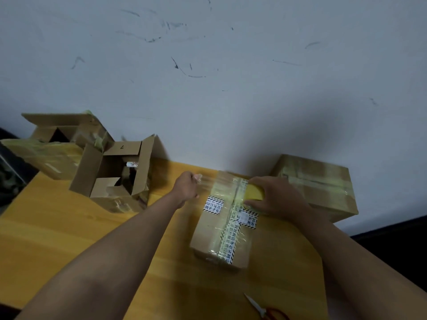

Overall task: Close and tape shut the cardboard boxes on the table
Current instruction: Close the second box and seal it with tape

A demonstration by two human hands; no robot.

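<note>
We had the closed box [223, 229] in front of us on the yellow table [57, 227], between our hands. Our left hand [187, 187] pinched the free end of a clear tape strip [206, 181] just beyond the box's far left corner, fingers curled around it. Our right hand [275, 197] gripped the yellow tape roll [255, 192] on the box's far right edge. The box was brown, its flaps shut, with clear tape along its seam and striped black-and-white printed labels. Two open boxes [113, 172] sat far left, a taped one [316, 183] far right.
</note>
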